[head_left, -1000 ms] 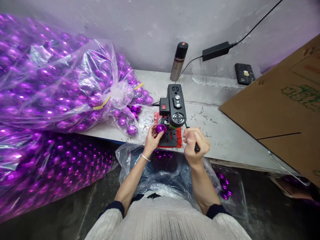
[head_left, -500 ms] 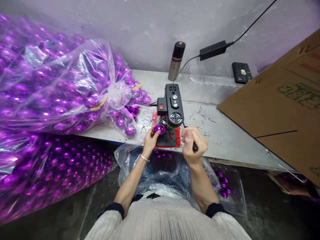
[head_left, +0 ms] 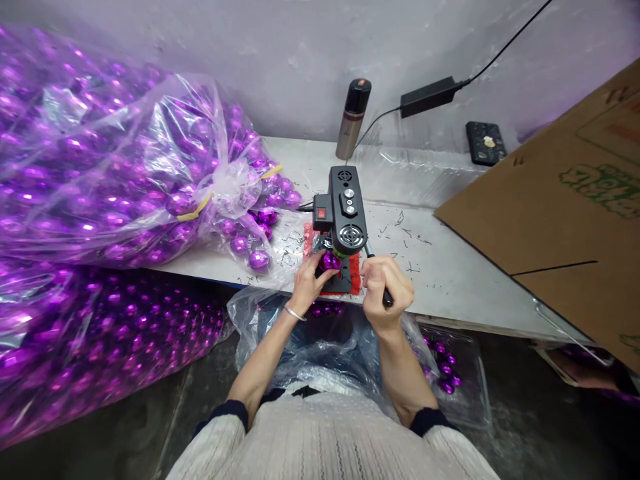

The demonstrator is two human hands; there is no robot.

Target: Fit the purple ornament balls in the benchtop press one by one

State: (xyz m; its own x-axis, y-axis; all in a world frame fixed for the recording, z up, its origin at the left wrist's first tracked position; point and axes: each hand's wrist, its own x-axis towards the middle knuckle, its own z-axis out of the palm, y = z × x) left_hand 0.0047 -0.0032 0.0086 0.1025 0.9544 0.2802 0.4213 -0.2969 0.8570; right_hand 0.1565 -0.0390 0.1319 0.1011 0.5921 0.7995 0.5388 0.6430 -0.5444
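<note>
My left hand (head_left: 309, 281) grips a shiny purple ball (head_left: 331, 261) between thumb and fingers, under the front end of a black bench-top machine (head_left: 349, 208). The machine has a red switch on a side box and a lever on its right. Around the lever's black handle (head_left: 388, 297) my right hand (head_left: 387, 288) is closed in a fist. A black slotted base plate (head_left: 341, 283) lies below the ball, on a red mat (head_left: 355, 275). The machine's head hides the ball's upper side in part.
Big clear bags of purple balls (head_left: 115, 167) fill the left. A spray can (head_left: 353, 120), a black power adapter (head_left: 430, 97) and a dark patterned phone-like object (head_left: 485, 143) stand at the back. A cardboard box (head_left: 555, 207) slants in from the right. Plastic sheeting (head_left: 280, 340) hangs before the bench.
My left hand has moved the ball to the right, from beside the machine's head to beneath it. My right hand has stayed on the lever handle, almost still.
</note>
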